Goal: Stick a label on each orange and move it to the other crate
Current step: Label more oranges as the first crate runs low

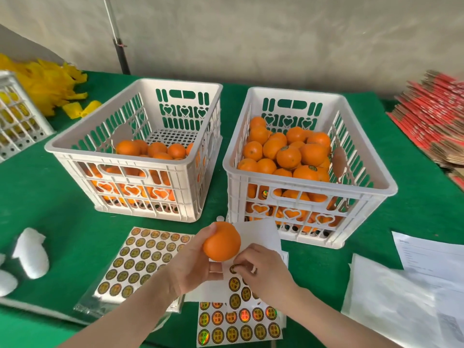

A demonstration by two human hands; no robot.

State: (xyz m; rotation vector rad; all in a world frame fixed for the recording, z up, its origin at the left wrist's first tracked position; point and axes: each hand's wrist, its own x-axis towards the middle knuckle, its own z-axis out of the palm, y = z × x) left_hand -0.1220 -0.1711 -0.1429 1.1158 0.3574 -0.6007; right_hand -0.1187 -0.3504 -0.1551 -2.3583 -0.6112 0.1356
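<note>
Honestly, peel slowly: right hand [261,270] pinches a round label [235,268] off the sticker sheet [251,322], while left hand [193,262] curls its fingers round the orange [222,241], held just above that sheet. I'd press the label flat onto smooth skin, edges down.
</note>
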